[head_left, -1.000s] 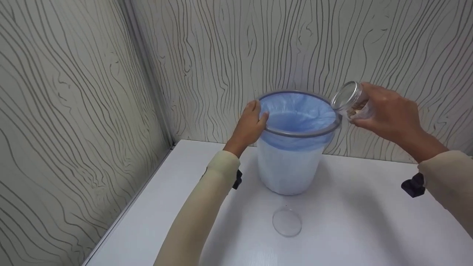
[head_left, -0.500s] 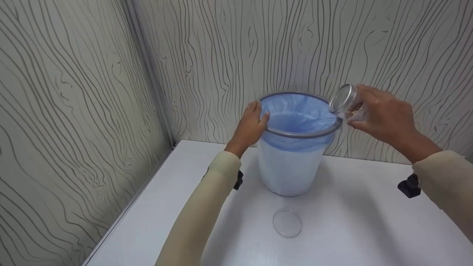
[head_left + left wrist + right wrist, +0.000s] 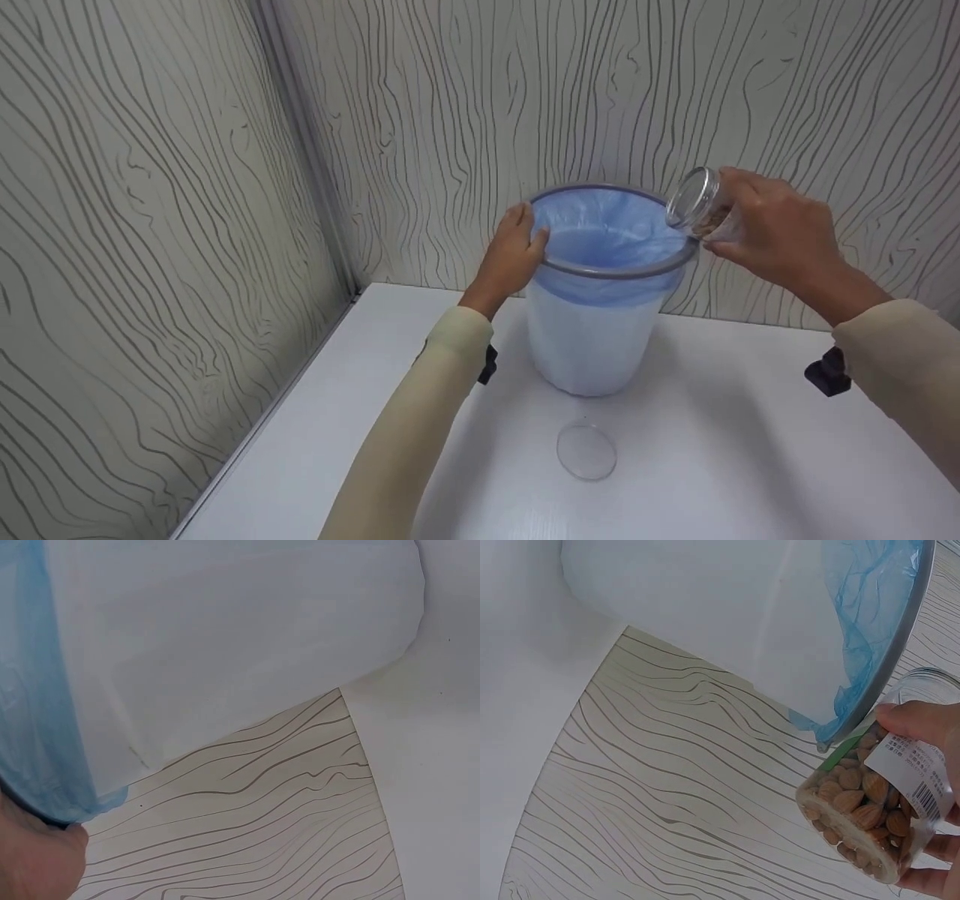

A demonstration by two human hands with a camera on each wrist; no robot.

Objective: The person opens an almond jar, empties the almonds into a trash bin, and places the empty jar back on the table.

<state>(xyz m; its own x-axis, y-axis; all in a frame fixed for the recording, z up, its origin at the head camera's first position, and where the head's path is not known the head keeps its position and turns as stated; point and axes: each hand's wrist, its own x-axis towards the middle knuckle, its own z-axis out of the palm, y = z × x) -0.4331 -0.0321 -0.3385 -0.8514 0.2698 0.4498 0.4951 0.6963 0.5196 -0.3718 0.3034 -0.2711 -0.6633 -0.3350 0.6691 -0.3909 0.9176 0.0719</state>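
Observation:
A white waste bin (image 3: 589,345) stands upright on the table, its blue liner bag (image 3: 600,225) folded over the grey rim (image 3: 622,273). At the rim's left side my left hand (image 3: 512,251) grips it, thumb over the inside. My right hand (image 3: 784,229) holds a clear jar (image 3: 694,201) tilted at the rim's right side, mouth toward the bin. In the right wrist view, almonds (image 3: 862,802) lie in the jar's bottom half, beside a white barcode label (image 3: 911,765). The jar's mouth is uncovered; no almonds show in the visible part of the liner.
A clear round lid (image 3: 586,452) lies flat on the white table (image 3: 697,480) in front of the bin. Close behind the bin rises a wall with a wood-grain pattern (image 3: 450,112), and a second patterned wall (image 3: 150,225) stands at the left.
My right hand has brought the jar a little leftward, so its mouth now overlaps the bin's rim more. My left hand keeps its grip on the rim.

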